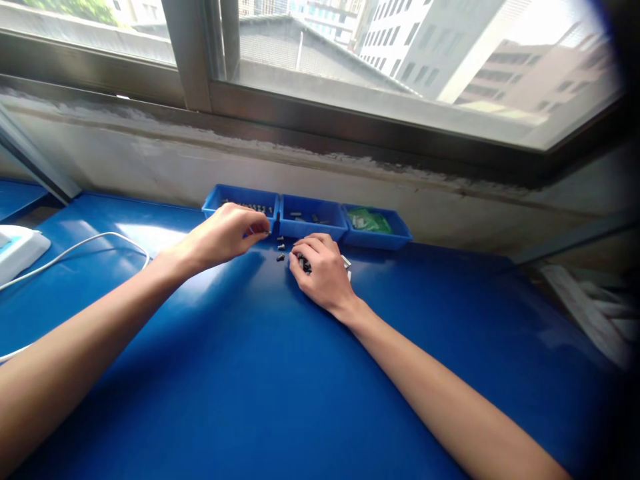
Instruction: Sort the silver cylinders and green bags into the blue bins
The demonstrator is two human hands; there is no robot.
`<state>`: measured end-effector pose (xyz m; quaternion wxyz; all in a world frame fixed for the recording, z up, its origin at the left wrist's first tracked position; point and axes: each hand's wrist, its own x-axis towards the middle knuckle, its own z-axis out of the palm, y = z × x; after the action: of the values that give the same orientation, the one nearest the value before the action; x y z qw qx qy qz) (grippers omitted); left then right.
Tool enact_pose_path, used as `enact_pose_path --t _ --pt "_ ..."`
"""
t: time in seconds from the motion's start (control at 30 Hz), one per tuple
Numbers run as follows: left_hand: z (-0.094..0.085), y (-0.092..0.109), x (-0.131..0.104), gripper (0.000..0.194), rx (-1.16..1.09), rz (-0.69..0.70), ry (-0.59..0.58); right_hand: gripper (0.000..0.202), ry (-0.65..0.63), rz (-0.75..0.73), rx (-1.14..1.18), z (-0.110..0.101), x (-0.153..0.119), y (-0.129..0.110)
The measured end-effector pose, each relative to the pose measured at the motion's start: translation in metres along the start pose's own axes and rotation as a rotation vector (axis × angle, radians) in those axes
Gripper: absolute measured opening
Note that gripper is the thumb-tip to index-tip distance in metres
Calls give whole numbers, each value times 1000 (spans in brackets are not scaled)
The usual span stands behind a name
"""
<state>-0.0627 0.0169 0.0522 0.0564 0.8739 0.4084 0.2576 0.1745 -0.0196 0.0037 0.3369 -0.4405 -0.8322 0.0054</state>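
My left hand (233,230) is raised in front of the left blue bin (240,189), thumb and fingers pinched on a tiny metal piece that looks like a screw (269,233). Several small screws (281,257) lie in a short column on the blue table between my hands. Resting on the table, my right hand (323,270) curls around a cluster of small dark metal parts (303,264); its fingers partly hide them. Small pale, bar-shaped pieces (346,261) lie just beyond that hand.
Rows of small metal parts sit in the left bin. The middle blue bin (313,230) holds a few loose pieces, and the right blue bin (377,240) a green packet (369,221). A white cable (100,235) and white device (23,250) lie left. Behind the bins is a wall (300,177).
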Motion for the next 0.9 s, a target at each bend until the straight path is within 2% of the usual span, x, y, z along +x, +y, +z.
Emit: enact_pose_path --t 0.1,0.17,0.2,0.27,0.33,0.37,0.47,0.53,0.63,0.77,0.9 --pt "-2 -2 2 20 29 -45 256 12 1 0 6 0 0 0" --pt "-2 -5 2 23 63 -100 345 12 5 -1 11 0 -1 1" --pt "-2 -5 2 24 73 -115 355 12 6 -2 13 0 -1 1" --pt "-1 -4 1 27 80 -92 319 12 4 -1 13 0 -1 1" --pt "1 1 0 28 81 -12 226 12 -5 3 7 0 -1 1" --pt "3 5 0 28 80 33 161 12 -8 6 4 -1 -1 1" --pt "12 16 -1 26 64 144 -136 12 -13 14 -1 -1 -1 1" --pt "20 21 -3 26 69 157 -200 13 -8 23 1 -1 -1 1" --pt "28 20 -4 25 43 149 -214 14 -6 37 6 0 0 1" --pt "29 14 -5 28 16 115 -207 13 -4 33 8 1 0 2" --pt "28 11 -3 32 -19 85 -134 12 3 29 6 1 -1 2"
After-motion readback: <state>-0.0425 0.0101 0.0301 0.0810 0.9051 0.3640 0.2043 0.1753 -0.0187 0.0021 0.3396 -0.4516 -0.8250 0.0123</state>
